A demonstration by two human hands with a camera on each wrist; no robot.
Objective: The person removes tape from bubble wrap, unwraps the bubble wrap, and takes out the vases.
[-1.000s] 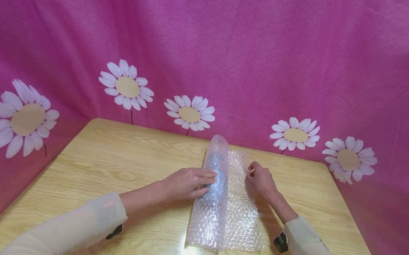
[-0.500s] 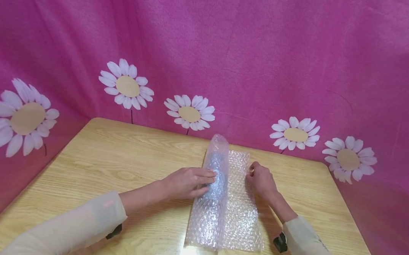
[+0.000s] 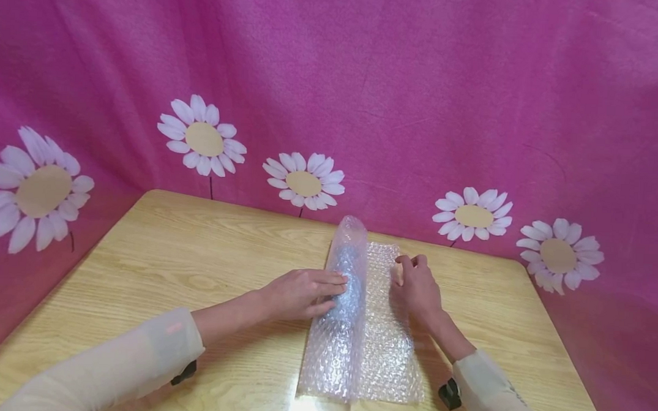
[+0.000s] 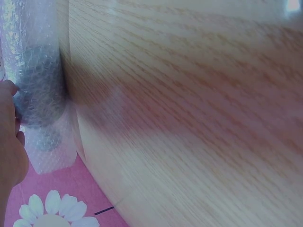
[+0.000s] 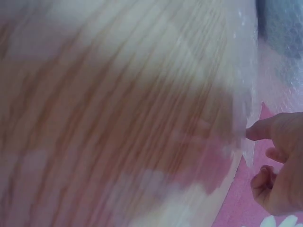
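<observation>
A sheet of bubble wrap lies on the table, its left side folded into a long upright-standing bulge. Through the layers shows a dark bluish rounded object, with a narrower part near the far end; its kind is blurred by the bubbles. My left hand rests on the wrapped object from the left, fingers laid nearly straight over it. At the flat part's right edge is my right hand, thumb and index finger apart. In the right wrist view, one fingertip is right at the wrap's edge.
The wooden table has rounded far corners. Behind it and along both sides hangs a magenta cloth printed with large white daisies. A dark strap-mounted device sits under the right wrist.
My right hand's fingers have loosened from a closed pinch at the sheet's edge and spread apart, shifting slightly left. The left hand and the wrapped object have stayed in place.
</observation>
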